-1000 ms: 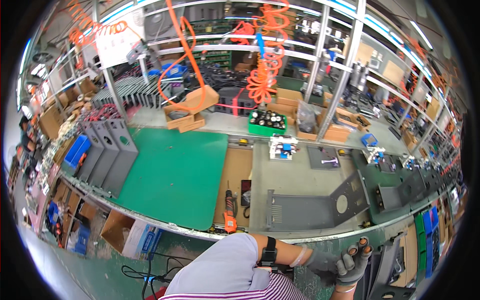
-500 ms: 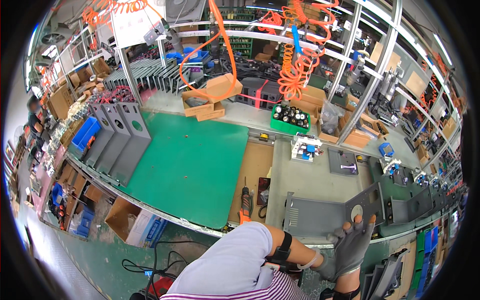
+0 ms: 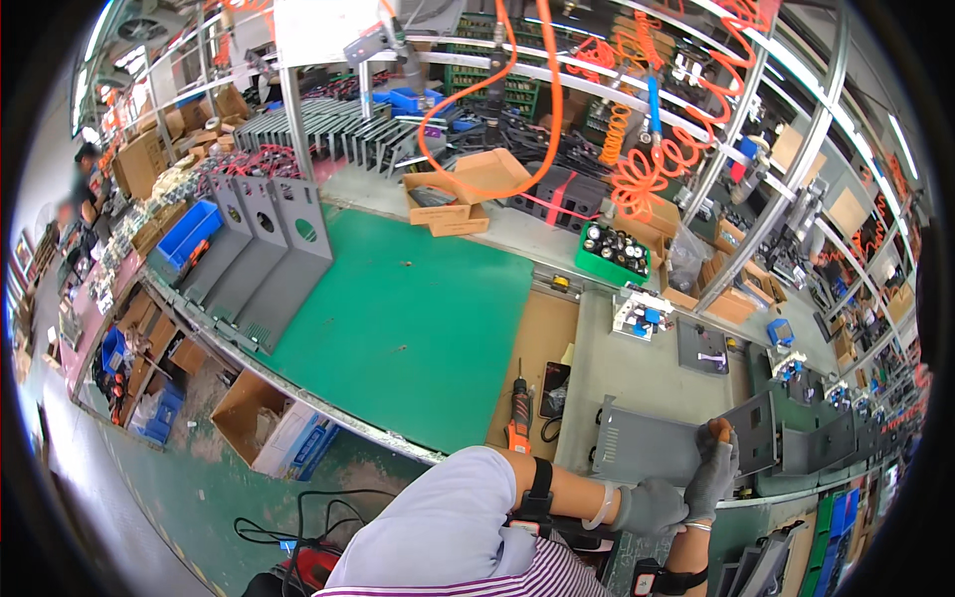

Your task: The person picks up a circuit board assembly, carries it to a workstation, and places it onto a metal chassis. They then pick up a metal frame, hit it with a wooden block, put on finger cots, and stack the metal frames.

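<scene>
Both my hands wear grey gloves with bare fingertips, and they meet at the near right edge of the bench. My left hand (image 3: pixel 652 505) reaches across and grips the cuff of my right glove at the wrist. My right hand (image 3: pixel 710 466) points away from me with its fingers drawn together and bent, nothing visible in them. Just beyond the hands lies a dark grey bent metal panel (image 3: pixel 642 443); its upright flange (image 3: pixel 753 434) has a round hole partly hidden by my right hand.
Left of the hands, a power screwdriver (image 3: pixel 519 413) lies beside a green mat (image 3: pixel 418 328). Similar grey panels (image 3: pixel 274 269) stand at the far left. A green bin (image 3: pixel 609 257) of round parts, a white fixture (image 3: pixel 642 313) and open cartons (image 3: pixel 458 204) sit along the back. Orange coiled hoses (image 3: pixel 647 184) hang above.
My right hand's spread fingers have drawn together and bent. My left hand stays at the right wrist. The view has shifted, so the bench appears farther right.
</scene>
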A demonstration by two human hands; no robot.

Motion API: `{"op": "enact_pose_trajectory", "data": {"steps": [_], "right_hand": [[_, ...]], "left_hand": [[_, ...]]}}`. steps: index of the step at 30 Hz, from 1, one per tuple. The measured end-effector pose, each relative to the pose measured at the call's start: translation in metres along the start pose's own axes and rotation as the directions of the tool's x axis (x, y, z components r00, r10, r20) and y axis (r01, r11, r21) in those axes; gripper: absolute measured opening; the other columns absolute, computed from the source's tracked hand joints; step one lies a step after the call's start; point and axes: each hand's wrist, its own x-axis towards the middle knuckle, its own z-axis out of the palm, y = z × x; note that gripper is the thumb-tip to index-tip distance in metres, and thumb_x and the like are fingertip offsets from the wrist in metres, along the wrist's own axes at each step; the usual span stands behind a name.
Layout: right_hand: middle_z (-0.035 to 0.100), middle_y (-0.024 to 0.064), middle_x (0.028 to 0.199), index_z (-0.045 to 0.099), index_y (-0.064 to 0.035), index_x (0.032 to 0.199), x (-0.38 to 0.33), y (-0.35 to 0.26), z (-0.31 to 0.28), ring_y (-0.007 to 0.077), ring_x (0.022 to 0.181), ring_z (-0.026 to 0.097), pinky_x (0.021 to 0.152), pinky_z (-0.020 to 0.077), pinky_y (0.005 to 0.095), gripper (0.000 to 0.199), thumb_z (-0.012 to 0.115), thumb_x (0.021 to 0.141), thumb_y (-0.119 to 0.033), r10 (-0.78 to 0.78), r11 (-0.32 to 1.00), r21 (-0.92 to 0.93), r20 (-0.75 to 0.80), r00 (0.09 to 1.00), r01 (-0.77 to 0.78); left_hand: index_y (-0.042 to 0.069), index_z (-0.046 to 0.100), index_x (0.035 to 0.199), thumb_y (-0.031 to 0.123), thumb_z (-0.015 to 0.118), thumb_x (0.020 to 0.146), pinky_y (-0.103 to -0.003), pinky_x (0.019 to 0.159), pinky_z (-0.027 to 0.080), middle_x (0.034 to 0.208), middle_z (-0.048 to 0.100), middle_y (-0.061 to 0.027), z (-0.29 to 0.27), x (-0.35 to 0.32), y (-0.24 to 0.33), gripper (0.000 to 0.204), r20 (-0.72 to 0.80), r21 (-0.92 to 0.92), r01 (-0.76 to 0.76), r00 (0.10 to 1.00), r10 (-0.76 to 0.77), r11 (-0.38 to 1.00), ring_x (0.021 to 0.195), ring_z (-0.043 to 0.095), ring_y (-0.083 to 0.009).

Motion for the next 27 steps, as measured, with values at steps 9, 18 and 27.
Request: {"op": "enact_pose_trajectory", "data": {"steps": [9,18,27], "right_hand": [[0.060,0.0105,0.105,0.046,-0.0032,0.125,-0.074,0.014,0.036,0.0212,0.090,0.060,0.083,0.0496,0.0364,0.039,0.040,0.095,-0.028,0.123,0.945,0.283,0.167,0.978,-0.167],[0.060,0.0103,0.108,0.048,-0.0072,0.126,-0.128,0.029,0.094,0.0193,0.091,0.060,0.081,0.0496,0.0342,0.040,0.044,0.093,-0.030,0.216,0.931,0.255,0.185,0.959,-0.259],[0.047,0.0165,0.125,0.034,-0.0097,0.137,-0.169,-0.003,0.255,0.0268,0.115,0.045,0.090,0.0428,0.0422,0.050,0.043,0.095,-0.035,0.217,0.880,0.171,0.685,0.696,-0.443]], "left_hand": [[0.006,0.052,0.078,0.043,0.048,0.088,-0.044,0.051,0.043,0.069,0.057,-0.0116,-0.006,-0.091,0.031,0.038,-0.125,0.100,0.010,0.992,0.003,0.995,0.061,0.058,-0.0309],[0.007,0.050,0.078,0.033,0.052,0.084,-0.040,0.050,0.045,0.068,0.056,-0.0103,-0.007,-0.165,0.049,0.027,-0.159,0.238,0.157,0.980,-0.121,0.958,0.060,0.058,-0.0290],[0.006,0.059,0.071,0.022,0.058,0.069,-0.044,0.057,0.045,0.065,0.058,-0.0152,-0.070,-0.252,0.027,0.016,-0.160,0.000,-0.061,0.985,0.061,0.998,0.064,0.059,-0.0346]]}}
